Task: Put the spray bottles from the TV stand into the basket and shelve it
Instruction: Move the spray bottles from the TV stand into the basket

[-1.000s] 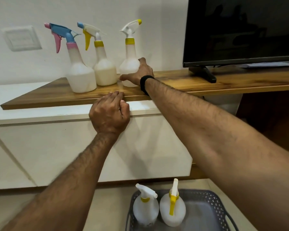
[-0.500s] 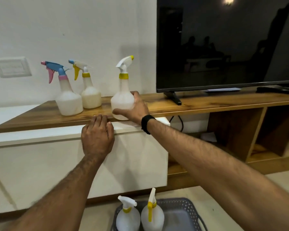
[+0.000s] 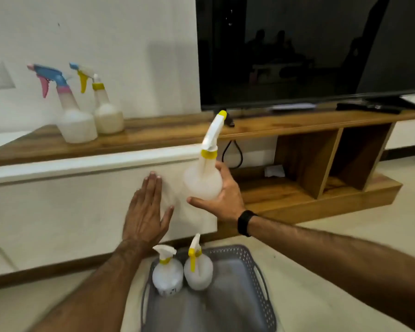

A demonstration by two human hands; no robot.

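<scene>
The right hand (image 3: 222, 197) is gripping the translucent white spray bottle with the yellow collar and nozzle tip (image 3: 203, 180), which has come off the wooden TV stand (image 3: 168, 133) and is now travelling, tilted, above the grey perforated plastic basket (image 3: 247, 295) on the floor. The left hand (image 3: 145, 216) is spreading flat and empty against the white cabinet front (image 3: 58, 212). Two white yellow-collared bottles (image 3: 182, 271) are already standing in the basket; the blue-and-pink-headed bottle (image 3: 74, 118) and its yellow-triggered neighbour (image 3: 107, 111) are remaining on the stand.
</scene>
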